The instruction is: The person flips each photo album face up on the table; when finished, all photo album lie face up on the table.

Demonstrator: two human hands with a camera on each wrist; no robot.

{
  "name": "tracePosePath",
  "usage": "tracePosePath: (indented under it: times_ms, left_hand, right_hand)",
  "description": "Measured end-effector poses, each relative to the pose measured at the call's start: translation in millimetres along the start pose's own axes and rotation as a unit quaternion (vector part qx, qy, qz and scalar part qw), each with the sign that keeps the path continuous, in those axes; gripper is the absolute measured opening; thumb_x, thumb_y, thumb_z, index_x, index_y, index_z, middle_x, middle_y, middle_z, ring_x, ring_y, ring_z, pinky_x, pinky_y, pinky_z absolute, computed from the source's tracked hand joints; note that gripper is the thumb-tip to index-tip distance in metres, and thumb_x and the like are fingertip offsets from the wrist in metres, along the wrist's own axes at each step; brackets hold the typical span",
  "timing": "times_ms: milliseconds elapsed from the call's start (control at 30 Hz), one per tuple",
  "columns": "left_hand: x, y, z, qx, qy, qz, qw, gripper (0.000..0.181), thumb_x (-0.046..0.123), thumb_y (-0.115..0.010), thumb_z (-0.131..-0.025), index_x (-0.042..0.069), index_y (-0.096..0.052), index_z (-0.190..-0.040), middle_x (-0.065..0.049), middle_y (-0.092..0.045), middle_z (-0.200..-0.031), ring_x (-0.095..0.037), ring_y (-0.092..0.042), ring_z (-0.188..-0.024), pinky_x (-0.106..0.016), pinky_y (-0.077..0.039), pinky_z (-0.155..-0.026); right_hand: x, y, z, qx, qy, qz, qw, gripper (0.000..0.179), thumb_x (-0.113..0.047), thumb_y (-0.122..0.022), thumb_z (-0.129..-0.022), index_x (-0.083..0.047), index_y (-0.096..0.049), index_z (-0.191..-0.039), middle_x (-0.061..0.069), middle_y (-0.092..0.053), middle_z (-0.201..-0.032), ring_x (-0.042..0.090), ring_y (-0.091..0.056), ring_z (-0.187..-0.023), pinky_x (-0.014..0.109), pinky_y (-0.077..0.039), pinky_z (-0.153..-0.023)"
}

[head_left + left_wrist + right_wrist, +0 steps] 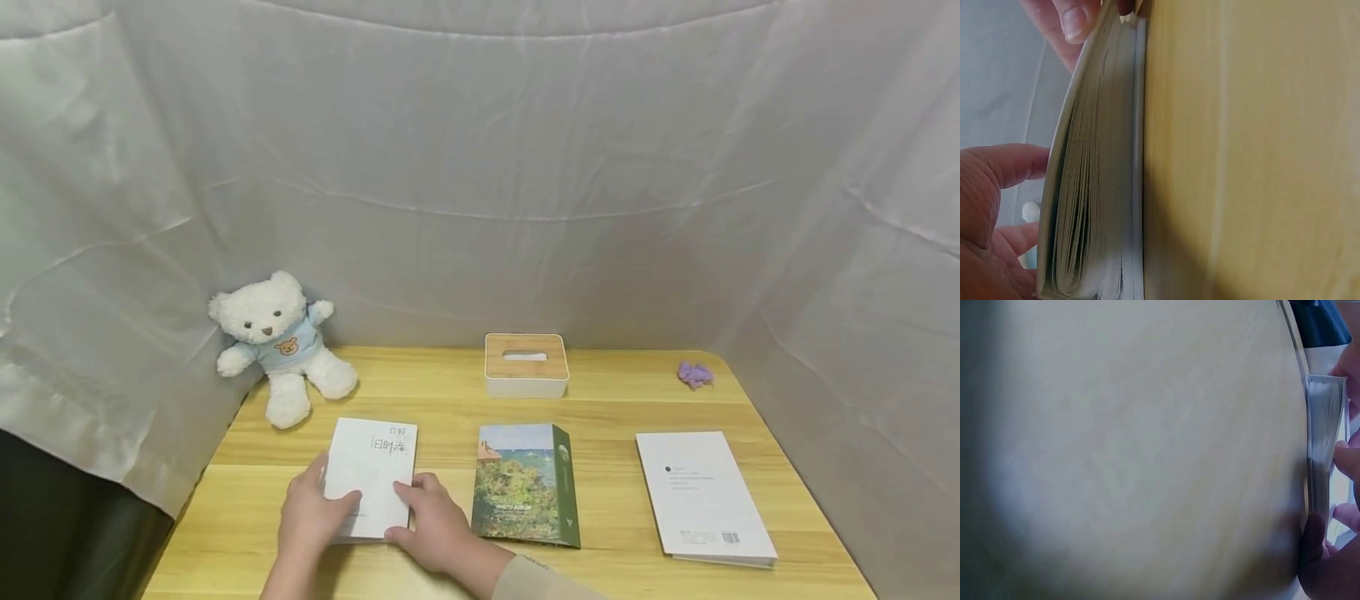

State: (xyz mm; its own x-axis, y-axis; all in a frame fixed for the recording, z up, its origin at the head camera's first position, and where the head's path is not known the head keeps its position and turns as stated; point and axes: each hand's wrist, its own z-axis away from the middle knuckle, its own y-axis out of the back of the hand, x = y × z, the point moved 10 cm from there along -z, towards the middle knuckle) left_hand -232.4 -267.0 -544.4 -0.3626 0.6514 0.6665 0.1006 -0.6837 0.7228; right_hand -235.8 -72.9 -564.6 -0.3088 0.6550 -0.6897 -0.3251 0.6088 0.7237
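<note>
A closed white hardcover book [372,475] with dark lettering lies at the left front of the table. My left hand [313,507] holds its left side, the thumb resting on the cover. At the lower right corner, my right hand [435,525] grips the book's edge, with a finger on the cover. In the left wrist view the book's loose pages [1100,156] show between its covers, the upper cover slightly raised. The right wrist view catches the book [1327,425] at its right margin, with the right hand's fingers [1347,461] against it.
Right of the hands lies a photo album [517,487] with a painted garden cover. Another white book [705,496] lies at the right. Behind stand a tissue box [527,367], a white teddy bear [288,346] and a small purple item [695,374], along a grey curtain [480,167].
</note>
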Motion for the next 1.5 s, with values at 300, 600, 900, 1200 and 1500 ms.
tracePosePath:
  times_ms: [300, 600, 900, 1200, 1500]
  left_hand:
    - [12.6, -2.0, 3.0, 0.004, -0.016, -0.035, 0.9992, 0.077, 0.022, -0.077, -0.09, -0.006, -0.046, -0.155, -0.041, -0.032, -0.156, -0.067, -0.037, -0.136, -0.077, -0.035, -0.109]
    - [15.2, 3.3, 4.0, 0.013, -0.026, -0.036, 0.9989, 0.073, 0.018, -0.08, -0.088, -0.009, -0.051, -0.149, -0.04, -0.029, -0.158, -0.07, -0.034, -0.135, -0.077, -0.038, -0.106]
    - [34.6, -3.2, 5.0, 0.026, -0.062, -0.093, 0.9933, 0.081, 0.018, -0.088, -0.08, -0.013, -0.052, -0.146, -0.039, -0.024, -0.163, -0.063, -0.028, -0.145, -0.083, -0.027, -0.109]
    - [85.2, -26.1, 20.5, 0.028, -0.18, -0.029, 0.9828, 0.075, 0.023, -0.092, -0.082, -0.005, -0.06, -0.144, -0.027, -0.031, -0.168, -0.055, -0.032, -0.149, -0.073, -0.032, -0.115]
    - [122.4, -81.2, 33.7, -0.043, -0.22, 0.037, 0.9738, 0.083, 0.03, -0.088, -0.087, 0.0, -0.05, -0.154, -0.024, -0.046, -0.159, -0.048, -0.046, -0.143, -0.065, -0.04, -0.114]
  right_hand:
    - [6.0, 3.4, 2.3, -0.013, -0.004, -0.037, 0.9992, 0.068, -0.033, -0.086, -0.089, -0.008, -0.062, -0.147, 0.015, -0.053, -0.146, 0.032, -0.06, -0.128, 0.041, -0.054, -0.105]
    - [11.5, 29.7, 17.9, -0.034, -0.005, -0.134, 0.9904, 0.056, -0.025, -0.083, -0.092, -0.005, -0.064, -0.141, 0.011, -0.057, -0.139, 0.024, -0.063, -0.112, 0.036, -0.057, -0.094]
    - [24.2, 77.3, 35.3, 0.013, -0.002, -0.207, 0.9783, 0.054, -0.02, -0.08, -0.094, -0.002, -0.062, -0.141, 0.013, -0.059, -0.136, 0.035, -0.062, -0.113, 0.029, -0.057, -0.082]
    - [76.9, 145.3, 70.7, 0.163, -0.014, -0.111, 0.9802, 0.046, -0.012, -0.082, -0.093, 0.0, -0.067, -0.134, 0.012, -0.064, -0.126, 0.031, -0.063, -0.107, 0.035, -0.06, -0.084]
    - [116.8, 181.6, 93.1, 0.235, -0.084, -0.085, 0.9647, 0.047, -0.008, -0.083, -0.092, -0.001, -0.067, -0.136, 0.014, -0.062, -0.137, 0.03, -0.063, -0.107, 0.034, -0.059, -0.079]
